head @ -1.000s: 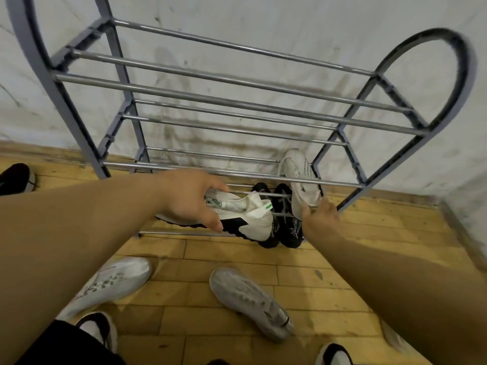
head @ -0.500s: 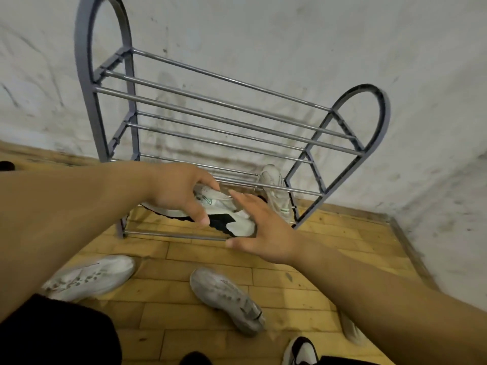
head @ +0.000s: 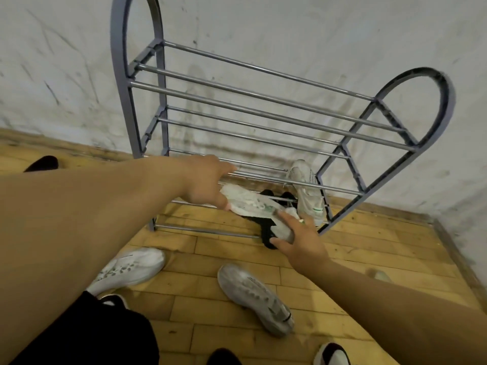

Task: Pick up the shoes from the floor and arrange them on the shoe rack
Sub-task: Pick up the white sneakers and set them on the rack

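Note:
A grey metal shoe rack (head: 263, 111) stands against the white wall. My left hand (head: 203, 184) grips the toe end of a white, black and green sneaker (head: 253, 206) over the rack's bottom shelf. My right hand (head: 297, 238) holds the same sneaker at its heel. On the bottom shelf at the right lie a matching white sneaker (head: 307, 191) and dark shoes (head: 279, 197), partly hidden behind the held one. Two white sneakers lie on the floor: one at the left (head: 129, 267), one in the middle (head: 258, 296).
The floor is yellow wood planks (head: 355, 259). A black shoe (head: 42, 163) lies by the wall at the left. Black and white shoes (head: 333, 354) show at the bottom edge, and a pale shoe (head: 380, 275) sits at the right. The wall corner is at the right.
The view has pulled back and shifted. My right hand moved from the shelved white sneaker onto the heel of the held sneaker. The held sneaker has swung so its heel points toward me.

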